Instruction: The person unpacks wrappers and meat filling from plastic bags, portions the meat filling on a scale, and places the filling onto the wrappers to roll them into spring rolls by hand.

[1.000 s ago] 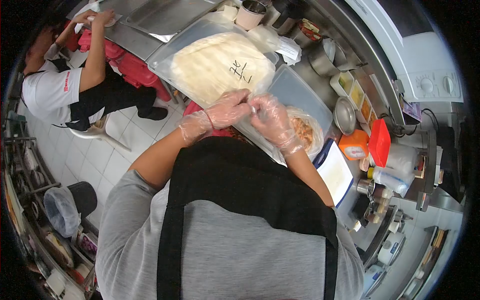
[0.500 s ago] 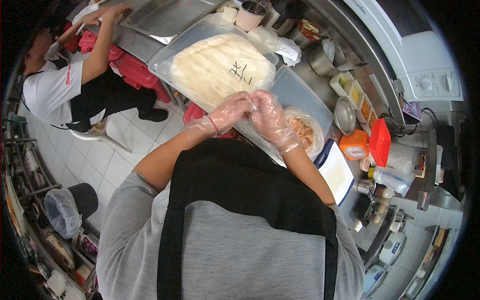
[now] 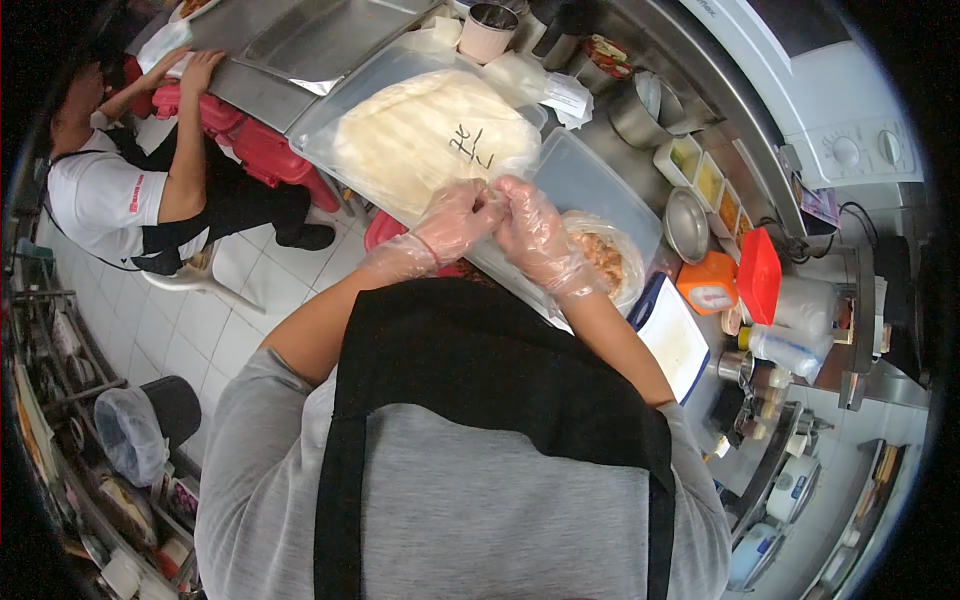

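Note:
Both hands wear thin clear plastic gloves and meet in front of me, fingertips pinched together. My left hand [image 3: 452,225] has its fingers curled, and a red band circles its wrist. Touching or nearly touching it, my right hand [image 3: 535,232] is closed too. Whatever lies between the fingertips is hidden or too small to make out. Just beyond the hands is a large clear bag of pale, flat food [image 3: 415,125] with black handwriting on it. Right of my right hand, a clear bag of pinkish-orange chopped filling [image 3: 606,258] sits partly hidden behind the hand.
A translucent blue plastic tub [image 3: 590,170] stands under and beside the filling. To the right are a blue-edged white board [image 3: 672,338], a metal bowl [image 3: 687,226] and an orange container [image 3: 708,282]. A co-worker [image 3: 120,190] sits at left near red containers [image 3: 265,152].
My pinched fingers have shifted slightly, and my hands stay close together. The co-worker's raised arm has come down, with both their hands now near a pale cloth or bag.

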A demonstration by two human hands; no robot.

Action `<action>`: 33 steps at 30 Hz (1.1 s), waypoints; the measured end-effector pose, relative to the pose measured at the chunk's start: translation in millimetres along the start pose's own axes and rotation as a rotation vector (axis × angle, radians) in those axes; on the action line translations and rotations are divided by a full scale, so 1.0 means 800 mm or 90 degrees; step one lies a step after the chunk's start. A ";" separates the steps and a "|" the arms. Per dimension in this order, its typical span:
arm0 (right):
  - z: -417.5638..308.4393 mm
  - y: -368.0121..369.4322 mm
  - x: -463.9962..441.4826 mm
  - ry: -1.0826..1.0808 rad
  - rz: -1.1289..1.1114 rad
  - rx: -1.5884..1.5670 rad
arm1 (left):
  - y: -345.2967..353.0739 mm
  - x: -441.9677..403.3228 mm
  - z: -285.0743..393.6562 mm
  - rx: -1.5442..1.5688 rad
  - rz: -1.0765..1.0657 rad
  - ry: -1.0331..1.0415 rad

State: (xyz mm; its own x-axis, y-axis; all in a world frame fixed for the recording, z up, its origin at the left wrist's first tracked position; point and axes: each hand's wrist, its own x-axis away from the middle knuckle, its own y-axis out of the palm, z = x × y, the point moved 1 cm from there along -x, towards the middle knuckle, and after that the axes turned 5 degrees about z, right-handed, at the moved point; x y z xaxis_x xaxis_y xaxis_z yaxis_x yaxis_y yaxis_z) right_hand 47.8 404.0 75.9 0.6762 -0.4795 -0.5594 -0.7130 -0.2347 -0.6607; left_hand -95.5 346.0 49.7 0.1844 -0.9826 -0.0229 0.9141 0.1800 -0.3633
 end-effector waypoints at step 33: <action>0.013 0.007 0.006 0.069 -0.061 -0.022 | 0.006 0.011 0.000 0.252 -0.021 -0.072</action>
State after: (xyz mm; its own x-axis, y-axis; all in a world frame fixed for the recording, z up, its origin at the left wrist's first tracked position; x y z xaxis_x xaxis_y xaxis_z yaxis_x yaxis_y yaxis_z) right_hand 49.2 408.9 64.1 0.7189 -0.5410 -0.4364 -0.6533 -0.3117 -0.6899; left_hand -89.9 338.4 47.6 0.1706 -0.9809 0.0931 0.9845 0.1735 0.0241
